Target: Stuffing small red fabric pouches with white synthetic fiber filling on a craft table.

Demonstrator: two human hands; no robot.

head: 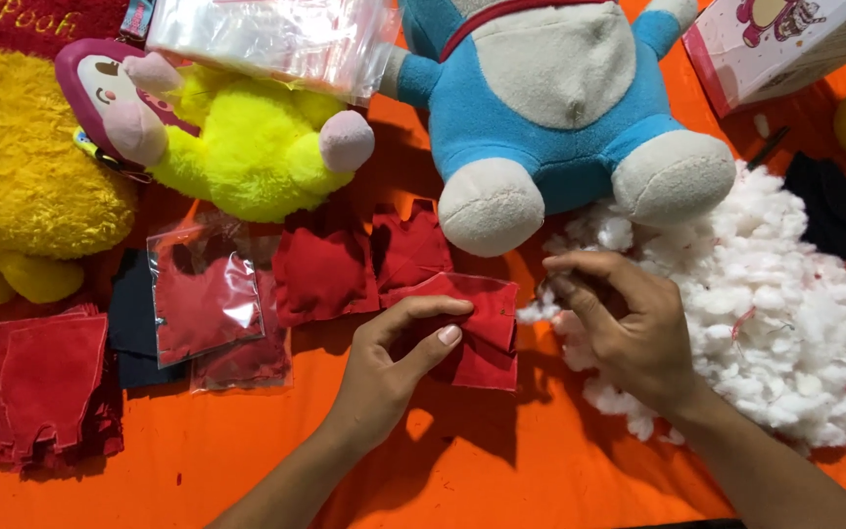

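— My left hand (399, 353) rests on a small red fabric pouch (477, 328), thumb and forefinger pinching its soft, felt-like upper edge; the pouch lies flat on the orange cloth (462, 470), right under my fingers.

— And your other hand?

— My right hand (619, 328) is curled, fingertips pressed together on a wisp of white stuffing (785, 313), at the near edge of a big fluffy, lumpy heap that spreads away to that hand's right.

— What sits past your knuckles?

— Just beyond both hands, a blue plush toy (550, 108) with rounded cream feet and a pale belly. Left of my left hand lie two more puffy red pouches (359, 264), then a clear glossy plastic bag (206, 299) with a red piece inside, and farther left a stack of flat red cut pieces (46, 387) with stitched edges. Beyond those, a fuzzy yellow plush toy (237, 137) with pink paws.
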